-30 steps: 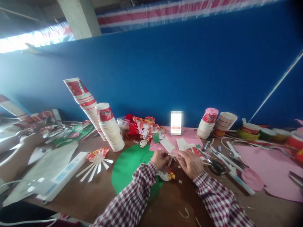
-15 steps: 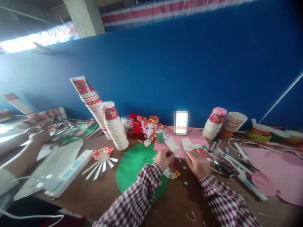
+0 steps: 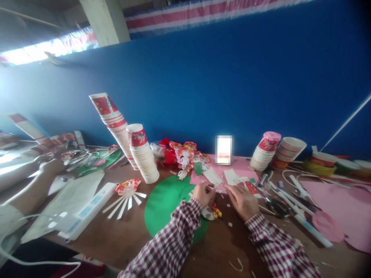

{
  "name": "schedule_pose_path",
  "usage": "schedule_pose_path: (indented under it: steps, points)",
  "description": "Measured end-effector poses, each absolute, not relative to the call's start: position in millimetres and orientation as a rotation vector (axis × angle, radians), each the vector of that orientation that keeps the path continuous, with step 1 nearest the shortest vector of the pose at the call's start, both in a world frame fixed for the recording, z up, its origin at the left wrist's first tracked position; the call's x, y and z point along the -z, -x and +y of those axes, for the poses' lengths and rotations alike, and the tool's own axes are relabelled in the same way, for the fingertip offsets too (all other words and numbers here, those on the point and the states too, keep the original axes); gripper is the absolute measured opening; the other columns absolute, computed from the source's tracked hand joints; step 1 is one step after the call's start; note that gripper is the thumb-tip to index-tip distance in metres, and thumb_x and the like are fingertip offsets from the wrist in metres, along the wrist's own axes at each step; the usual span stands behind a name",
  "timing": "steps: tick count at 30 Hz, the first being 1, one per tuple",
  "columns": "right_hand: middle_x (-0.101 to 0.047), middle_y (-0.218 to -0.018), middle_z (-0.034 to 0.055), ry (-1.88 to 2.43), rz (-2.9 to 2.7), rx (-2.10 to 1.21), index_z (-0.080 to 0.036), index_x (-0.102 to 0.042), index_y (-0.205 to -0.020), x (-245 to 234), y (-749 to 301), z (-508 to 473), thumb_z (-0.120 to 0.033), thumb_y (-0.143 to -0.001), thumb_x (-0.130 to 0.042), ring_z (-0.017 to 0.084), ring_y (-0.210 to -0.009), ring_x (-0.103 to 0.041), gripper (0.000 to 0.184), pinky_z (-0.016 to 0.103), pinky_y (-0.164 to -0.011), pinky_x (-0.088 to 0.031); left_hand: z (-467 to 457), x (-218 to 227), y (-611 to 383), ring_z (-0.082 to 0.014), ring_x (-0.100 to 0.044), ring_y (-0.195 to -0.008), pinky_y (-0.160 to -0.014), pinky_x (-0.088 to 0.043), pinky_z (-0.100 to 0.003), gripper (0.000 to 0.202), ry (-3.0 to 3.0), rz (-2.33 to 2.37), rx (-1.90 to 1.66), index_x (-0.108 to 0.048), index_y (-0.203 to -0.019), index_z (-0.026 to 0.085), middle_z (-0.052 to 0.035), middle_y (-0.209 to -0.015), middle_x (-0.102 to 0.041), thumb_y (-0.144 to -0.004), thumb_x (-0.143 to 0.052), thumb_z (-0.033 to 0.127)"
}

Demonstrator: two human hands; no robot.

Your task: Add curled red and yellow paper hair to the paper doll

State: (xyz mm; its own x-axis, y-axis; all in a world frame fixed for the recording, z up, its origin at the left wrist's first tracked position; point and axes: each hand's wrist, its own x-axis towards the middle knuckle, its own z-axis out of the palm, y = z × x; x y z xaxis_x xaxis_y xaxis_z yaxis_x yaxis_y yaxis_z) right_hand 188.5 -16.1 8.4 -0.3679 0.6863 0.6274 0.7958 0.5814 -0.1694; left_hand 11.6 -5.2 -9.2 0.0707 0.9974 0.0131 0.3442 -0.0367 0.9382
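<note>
Left hand [image 3: 204, 194] curls near a green disc [image 3: 162, 204]; right hand [image 3: 241, 200] is near black-handled scissors [image 3: 277, 207]

Near the desk [image 3: 121, 241]'s far edge stand four paper-cup stacks [image 3: 145, 158], two left of the middle, two right; what looks like a fifth leans, blurred, toward the far left corner. There are two white slips [image 3: 231, 177] at the middle, two green sheets [image 3: 160, 208], two pink sheets [image 3: 323, 197], one power strip [image 3: 88, 210], and one strip-fringed cutout [image 3: 129, 191]. The heaped cutouts [image 3: 185, 156] overlap too much to count.
</note>
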Motion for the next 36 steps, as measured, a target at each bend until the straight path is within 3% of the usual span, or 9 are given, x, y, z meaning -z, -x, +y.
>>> schedule_pose_path:
  steps: [17,24,36]
  points:
    - [-0.061,-0.097,0.0045,1.202,-2.098,0.194,-0.02,-0.058,-0.1,-9.8,-186.2,-15.7,-0.022,-0.085,-0.041,0.017,-0.09,-0.055,0.023,0.028,-0.08,-0.041,-7.0,11.6,-11.1,-0.0104,-0.054,-0.048,-0.048,-0.044,-0.021,0.021,-1.415,1.37,-1.11,-0.059,-0.082,0.011,-0.0017,-0.057,-0.059,-0.072,-0.053,0.028]
    - [-0.061,-0.099,0.0038,1.232,-2.121,0.169,-0.023,-0.055,-0.109,-11.2,-186.6,-17.3,-0.015,-0.085,-0.039,0.018,-0.091,-0.053,0.031,0.029,-0.08,-0.041,-2.9,17.7,-3.0,-0.0091,-0.052,-0.045,-0.045,-0.044,-0.021,0.033,-1.346,1.285,-1.143,-0.054,-0.096,0.011,0.0004,-0.058,-0.057,-0.07,-0.055,0.032]
    - [-0.06,-0.099,0.0037,1.234,-2.199,0.111,-0.026,-0.056,-0.107,-20.3,-181.1,-22.1,-0.018,-0.086,-0.041,0.016,-0.091,-0.052,0.027,0.027,-0.077,-0.042,-3.4,9.7,-5.4,-0.0099,-0.051,-0.043,-0.043,-0.044,-0.022,0.031,-1.268,1.202,-1.076,-0.057,-0.081,0.012,0.0028,-0.049,-0.054,-0.064,-0.06,0.038]
